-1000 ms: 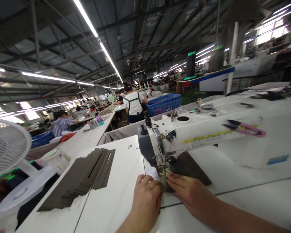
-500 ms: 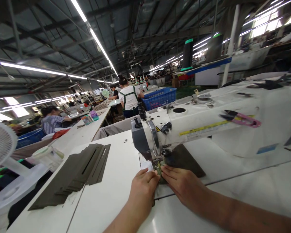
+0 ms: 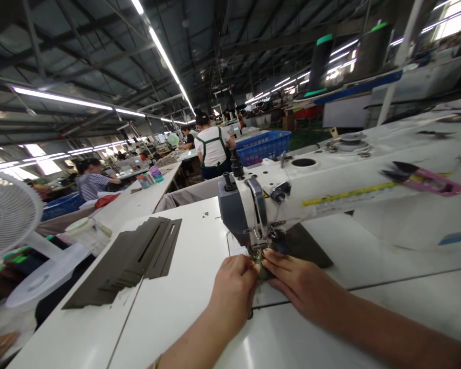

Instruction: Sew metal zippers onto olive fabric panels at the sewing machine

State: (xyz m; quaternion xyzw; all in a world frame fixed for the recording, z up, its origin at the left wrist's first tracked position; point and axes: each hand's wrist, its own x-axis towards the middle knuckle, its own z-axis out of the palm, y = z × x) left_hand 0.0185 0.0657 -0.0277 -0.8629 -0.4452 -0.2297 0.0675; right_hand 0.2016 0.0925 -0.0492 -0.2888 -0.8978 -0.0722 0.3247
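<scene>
My left hand (image 3: 236,287) is closed, its fingertips pinching the near left edge of a small olive fabric piece (image 3: 266,272) under the presser foot. From the other side my right hand (image 3: 305,282) grips the same piece, fingers pointing at the needle area. Both hands' fingertips are close together, just in front of the foot, and cover much of the fabric. The white sewing machine (image 3: 330,179) stands over it with a dark grey head cover. Right of the needle, a larger dark olive panel (image 3: 307,246) lies flat under the machine arm.
A fanned stack of dark olive panels (image 3: 126,261) lies on the white table (image 3: 188,307) at left. Pink-handled thread snips (image 3: 426,179) rest on the machine arm. A white fan (image 3: 11,215) stands far left. Beyond are a blue crate (image 3: 267,146) and a co-worker (image 3: 214,148) facing away.
The view has shifted, so the machine and stack appear farther right. Both hands stay at the presser foot on the fabric, with only slight finger movement.
</scene>
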